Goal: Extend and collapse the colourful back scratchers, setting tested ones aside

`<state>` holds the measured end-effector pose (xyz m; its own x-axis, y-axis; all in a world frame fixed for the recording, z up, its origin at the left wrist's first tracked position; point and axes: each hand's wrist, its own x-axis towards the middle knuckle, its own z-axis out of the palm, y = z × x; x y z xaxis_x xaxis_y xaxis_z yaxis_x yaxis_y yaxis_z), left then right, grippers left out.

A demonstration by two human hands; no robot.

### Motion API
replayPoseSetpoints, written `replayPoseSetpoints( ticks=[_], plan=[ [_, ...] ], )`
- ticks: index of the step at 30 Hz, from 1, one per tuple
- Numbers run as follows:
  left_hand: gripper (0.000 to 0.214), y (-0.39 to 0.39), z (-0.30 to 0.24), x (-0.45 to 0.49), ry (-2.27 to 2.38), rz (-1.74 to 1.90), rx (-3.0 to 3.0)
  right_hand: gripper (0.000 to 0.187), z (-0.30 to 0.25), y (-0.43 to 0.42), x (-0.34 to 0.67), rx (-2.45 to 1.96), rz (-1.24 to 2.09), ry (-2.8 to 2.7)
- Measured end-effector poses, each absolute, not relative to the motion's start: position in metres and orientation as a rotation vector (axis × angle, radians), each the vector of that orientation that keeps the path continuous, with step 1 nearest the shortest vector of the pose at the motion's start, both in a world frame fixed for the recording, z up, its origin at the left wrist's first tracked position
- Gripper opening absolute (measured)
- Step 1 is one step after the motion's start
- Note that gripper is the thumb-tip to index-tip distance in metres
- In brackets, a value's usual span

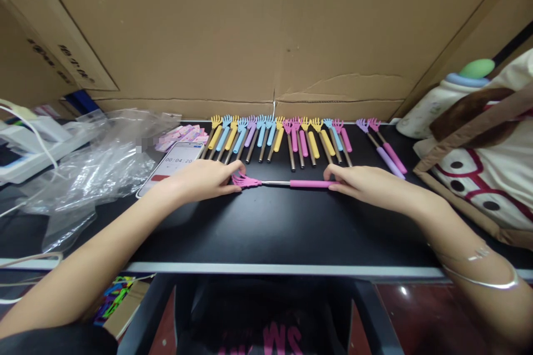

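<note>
A pink telescopic back scratcher [310, 183] lies sideways between my hands, just above or on the black table. My left hand [208, 180] pinches its claw-shaped head, and my right hand [353, 182] grips the far end of its pink handle. A short stretch of metal rod shows between claw and handle. Beyond them stands a row of yellow, blue, purple and pink back scratchers [261, 136], claws pointing to the back. Right of that row, a purple back scratcher [389, 161] and a pink back scratcher [393, 156] lie side by side.
Left of the row are a phone with a running timer [177, 156], pink printed packets [183, 136] and crumpled clear plastic bags [104, 155]. A white bottle [433, 102] and a cloth bag [466, 177] stand at right. Cardboard [250, 28] walls the back; the table's front edge [283, 269] is near.
</note>
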<state>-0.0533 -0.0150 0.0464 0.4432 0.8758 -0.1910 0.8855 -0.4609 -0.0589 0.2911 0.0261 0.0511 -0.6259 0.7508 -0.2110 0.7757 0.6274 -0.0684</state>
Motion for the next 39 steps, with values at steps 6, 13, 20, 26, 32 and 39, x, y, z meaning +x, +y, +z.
replayPoseSetpoints(
  ticks=[6,13,20,26,32,39],
  plan=[
    [0.040,-0.0158,0.0482,-0.0517,1.611,-0.326,2.612,0.026,0.0515,0.0260,0.2904,1.271,-0.219,2.674],
    [0.041,-0.0161,0.0491,-0.0509,1.614,-0.342,2.603,0.026,0.0495,0.0277,0.2907,1.268,-0.221,2.687],
    [0.043,-0.0168,0.0488,-0.0519,1.623,-0.302,2.586,0.027,0.0511,0.0267,0.2904,1.261,-0.208,2.702],
    [0.041,-0.0169,0.0475,-0.0523,1.616,-0.257,2.586,0.026,0.0513,0.0268,0.2909,1.268,-0.237,2.704],
    [0.040,-0.0177,0.0492,-0.0502,1.624,-0.304,2.592,0.022,0.0497,0.0281,0.2925,1.243,-0.202,2.710],
    [0.040,-0.0180,0.0507,-0.0495,1.621,-0.339,2.611,0.020,0.0486,0.0275,0.2925,1.227,-0.154,2.707]
  ],
)
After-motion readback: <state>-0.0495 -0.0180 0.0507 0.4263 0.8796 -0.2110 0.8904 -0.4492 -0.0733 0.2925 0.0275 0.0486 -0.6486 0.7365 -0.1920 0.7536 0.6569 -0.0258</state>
